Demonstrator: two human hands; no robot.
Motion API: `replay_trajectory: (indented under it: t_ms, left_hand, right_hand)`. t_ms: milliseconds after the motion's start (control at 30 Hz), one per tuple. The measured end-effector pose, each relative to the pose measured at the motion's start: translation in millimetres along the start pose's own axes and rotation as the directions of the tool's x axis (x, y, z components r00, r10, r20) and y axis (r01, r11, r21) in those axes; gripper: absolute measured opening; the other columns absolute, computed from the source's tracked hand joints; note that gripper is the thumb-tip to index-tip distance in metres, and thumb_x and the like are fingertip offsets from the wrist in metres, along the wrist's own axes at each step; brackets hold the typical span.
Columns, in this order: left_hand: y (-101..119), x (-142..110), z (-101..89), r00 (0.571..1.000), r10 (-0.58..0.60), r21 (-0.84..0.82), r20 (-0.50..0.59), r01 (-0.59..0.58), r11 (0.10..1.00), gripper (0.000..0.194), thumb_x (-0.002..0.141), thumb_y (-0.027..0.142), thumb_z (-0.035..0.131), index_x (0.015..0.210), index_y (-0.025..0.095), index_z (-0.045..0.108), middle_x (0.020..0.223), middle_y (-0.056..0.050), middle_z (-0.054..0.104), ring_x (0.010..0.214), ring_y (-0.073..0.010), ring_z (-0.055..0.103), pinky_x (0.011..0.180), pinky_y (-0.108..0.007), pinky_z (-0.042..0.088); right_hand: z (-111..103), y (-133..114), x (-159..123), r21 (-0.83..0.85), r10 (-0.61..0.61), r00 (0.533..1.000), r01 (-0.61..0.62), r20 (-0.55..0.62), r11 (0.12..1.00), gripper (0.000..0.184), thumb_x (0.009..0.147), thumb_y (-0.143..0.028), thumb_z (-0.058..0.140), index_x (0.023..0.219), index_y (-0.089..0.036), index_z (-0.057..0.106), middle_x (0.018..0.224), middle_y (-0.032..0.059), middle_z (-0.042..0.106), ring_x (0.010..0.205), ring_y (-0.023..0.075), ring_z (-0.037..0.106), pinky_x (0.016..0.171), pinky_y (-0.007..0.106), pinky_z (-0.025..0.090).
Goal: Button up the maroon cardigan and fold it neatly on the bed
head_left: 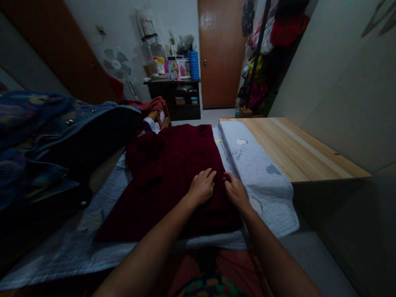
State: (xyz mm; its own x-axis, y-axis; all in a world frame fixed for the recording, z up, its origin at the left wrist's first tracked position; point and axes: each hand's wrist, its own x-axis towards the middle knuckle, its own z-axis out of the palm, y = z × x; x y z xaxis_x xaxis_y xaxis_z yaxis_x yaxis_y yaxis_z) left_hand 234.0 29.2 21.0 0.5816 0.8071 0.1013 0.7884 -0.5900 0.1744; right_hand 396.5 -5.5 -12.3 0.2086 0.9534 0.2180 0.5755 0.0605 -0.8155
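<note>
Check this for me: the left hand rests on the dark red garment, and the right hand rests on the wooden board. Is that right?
Not quite: the right hand isn't on the wooden board. The head view shows it at the right edge of the dark red garment, beside the pale blanket. The left hand does rest on the garment.

a brown door (221,57) stands beside a dark cabinet (177,93).

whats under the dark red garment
A pale sheet shows past the near edge of the dark red garment; what lies beneath its middle is covered.
</note>
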Motion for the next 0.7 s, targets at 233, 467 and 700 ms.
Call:
replay_trajectory:
  t_ms: [233,467,700]
  left_hand:
    - [-3.0,42.0,-2.2,0.996,0.069,-0.059,0.061,-0.065,0.996,0.043,0.091,0.021,0.04,0.131,0.03,0.052,0.149,0.001,0.04,0.112,-0.0237,0.055,0.092,-0.037,0.047]
    - [-12.5,54.6,6.0,0.994,0.029,-0.115,0.108,-0.017,0.993,0.03,0.088,0.025,0.047,0.113,0.031,0.062,0.149,0.002,0.036,0.119,-0.0249,0.05,0.093,-0.036,0.044]
    - [-8.3,56.4,-11.2,0.999,-0.005,-0.133,0.044,0.011,0.991,0.025,0.093,0.027,0.04,0.108,0.027,0.061,0.126,-0.003,0.052,0.102,-0.0192,0.056,0.087,-0.03,0.043]
  right_hand:
    - [15.8,11.5,12.7,-0.042,-0.053,0.994,0.057,0.097,0.997,0.07,0.077,-0.017,0.042,0.145,-0.013,0.027,0.144,0.0141,0.043,0.134,0.0224,0.039,0.113,0.042,0.029]
    - [20.5,5.4,-2.9,-0.172,-0.116,0.968,0.156,0.224,0.973,0.066,0.087,-0.034,0.048,0.146,-0.012,0.026,0.147,0.0192,0.037,0.138,0.027,0.033,0.113,0.047,0.025]
    - [8.3,3.7,-7.6,-0.122,-0.094,0.949,0.136,0.301,0.983,0.068,0.088,-0.041,0.05,0.145,-0.012,0.029,0.146,0.019,0.039,0.136,0.0276,0.036,0.112,0.045,0.029]
